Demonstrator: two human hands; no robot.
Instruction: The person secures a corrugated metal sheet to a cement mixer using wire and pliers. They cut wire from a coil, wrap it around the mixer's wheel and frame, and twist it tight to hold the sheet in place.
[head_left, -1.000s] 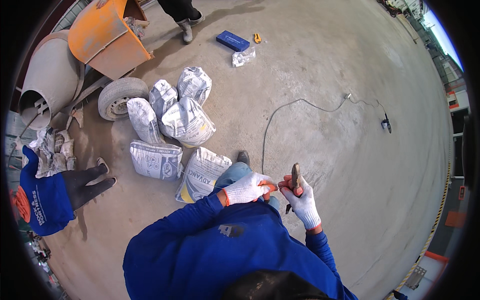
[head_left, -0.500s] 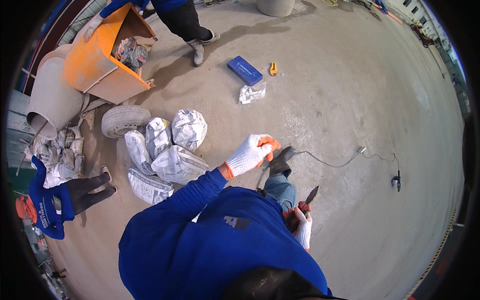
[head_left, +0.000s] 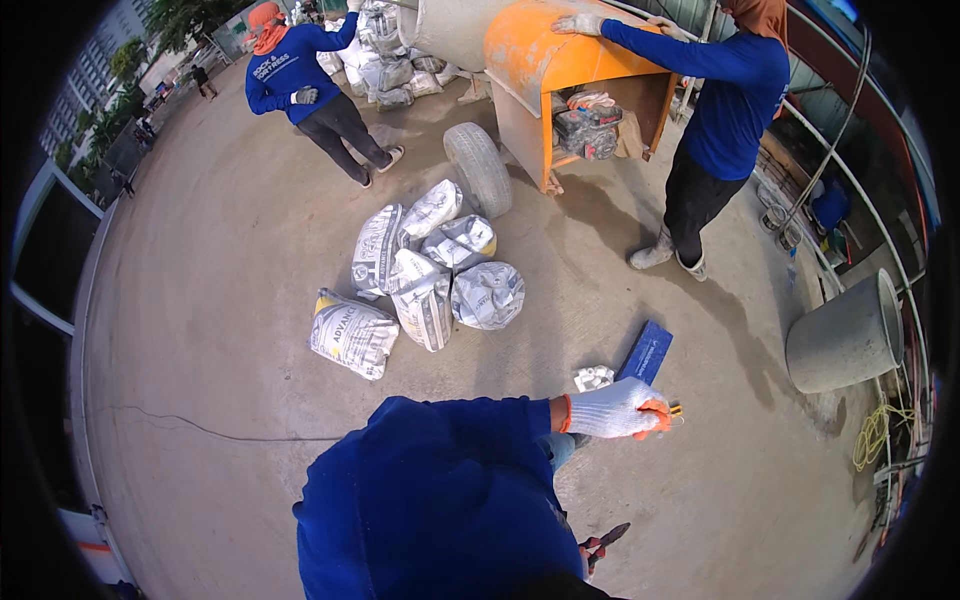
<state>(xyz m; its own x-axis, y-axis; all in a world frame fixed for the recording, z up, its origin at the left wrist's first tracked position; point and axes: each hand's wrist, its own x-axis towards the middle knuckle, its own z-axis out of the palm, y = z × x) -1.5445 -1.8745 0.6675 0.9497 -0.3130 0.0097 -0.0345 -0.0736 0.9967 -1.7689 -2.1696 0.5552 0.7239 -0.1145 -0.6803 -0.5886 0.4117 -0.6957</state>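
My left hand (head_left: 618, 408), in a white knit glove with orange on the fingers, reaches out ahead of my body. Its fingers are curled and pressed together; whatever they pinch, if anything, cannot be made out. Just past the fingertips shows a bit of a yellow object (head_left: 677, 409), apparently on the floor. Beyond the hand lie a blue box (head_left: 645, 352) and a small bag of white pieces (head_left: 594, 378). Low in the view, a tool with red handles and a dark tip (head_left: 605, 543) sticks out beside my body. My right hand is hidden behind my torso.
Several filled white sacks (head_left: 420, 285) stand ahead, near a tyre (head_left: 478, 170) and an orange mixer (head_left: 580, 75). One co-worker (head_left: 715, 130) touches the mixer; another (head_left: 310, 90) stands at left. A grey tub (head_left: 845, 330) is at right. A cable (head_left: 215, 432) crosses the floor.
My view has swung left, so the sacks, mixer and box now appear farther right. My left hand stays raised with fingers together. My right hand, earlier gripping the red-handled tool, is now hidden.
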